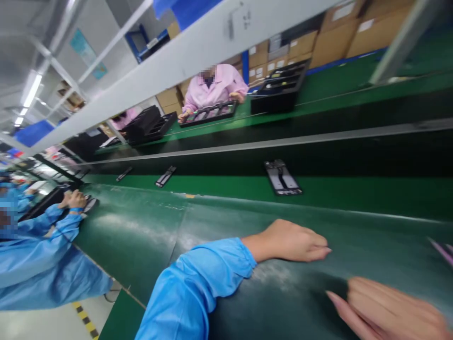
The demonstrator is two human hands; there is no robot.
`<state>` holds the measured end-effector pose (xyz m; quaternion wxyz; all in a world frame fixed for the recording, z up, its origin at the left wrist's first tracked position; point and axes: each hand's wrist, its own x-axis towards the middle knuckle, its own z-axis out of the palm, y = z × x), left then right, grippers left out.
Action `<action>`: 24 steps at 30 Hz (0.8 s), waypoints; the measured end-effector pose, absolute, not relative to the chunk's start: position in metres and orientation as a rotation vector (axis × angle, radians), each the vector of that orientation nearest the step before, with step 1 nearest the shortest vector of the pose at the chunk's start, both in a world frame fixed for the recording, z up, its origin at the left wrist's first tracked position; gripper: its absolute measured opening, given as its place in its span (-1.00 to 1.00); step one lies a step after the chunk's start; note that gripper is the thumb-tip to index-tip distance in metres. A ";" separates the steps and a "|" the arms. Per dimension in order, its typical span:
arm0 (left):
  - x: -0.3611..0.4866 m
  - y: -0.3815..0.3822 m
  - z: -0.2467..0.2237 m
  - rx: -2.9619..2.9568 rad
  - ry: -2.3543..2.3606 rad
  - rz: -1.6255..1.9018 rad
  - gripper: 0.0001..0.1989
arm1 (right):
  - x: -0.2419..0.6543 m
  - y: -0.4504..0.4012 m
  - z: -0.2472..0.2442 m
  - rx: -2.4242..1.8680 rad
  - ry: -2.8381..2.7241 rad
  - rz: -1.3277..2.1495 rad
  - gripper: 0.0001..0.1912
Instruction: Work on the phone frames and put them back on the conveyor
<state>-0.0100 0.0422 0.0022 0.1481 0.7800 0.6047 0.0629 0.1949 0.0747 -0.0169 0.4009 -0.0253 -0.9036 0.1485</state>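
Observation:
My left hand (290,241), in a blue sleeve (198,278), rests on the green bench mat (219,217). Its fingers are curled closed, and no object shows in them. Lower right, my right hand (392,307) is blurred over the mat, its thumb apart from the bent fingers and nothing visible between them. A thin purple, blurred thing (442,252) shows at the right edge, apart from that hand. Beyond my left hand, a phone frame (283,178) with a dark flex strip lies on the lower green strip behind the mat.
More phone frames (165,176) lie farther left along that strip. A co-worker in blue (46,255) works at the left. Across the line, a person in pink (215,87) handles a black tray (208,114). Black trays (279,89) stand stacked beside them. A white beam (198,56) crosses above.

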 end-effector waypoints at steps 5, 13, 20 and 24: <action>-0.011 0.043 0.002 2.306 1.811 0.192 -0.68 | 0.184 0.075 -0.010 -0.170 -2.671 0.344 -0.60; -0.018 0.047 -0.005 2.335 1.795 0.304 -0.67 | 0.183 0.078 -0.018 -0.274 -2.756 0.460 -0.67; -0.021 0.048 -0.005 2.339 1.789 0.331 -0.63 | 0.180 0.080 -0.018 -0.296 -2.725 0.536 -0.70; -0.022 0.049 -0.005 2.341 1.797 0.334 -0.62 | 0.181 0.080 -0.017 -0.252 -2.565 0.559 -0.65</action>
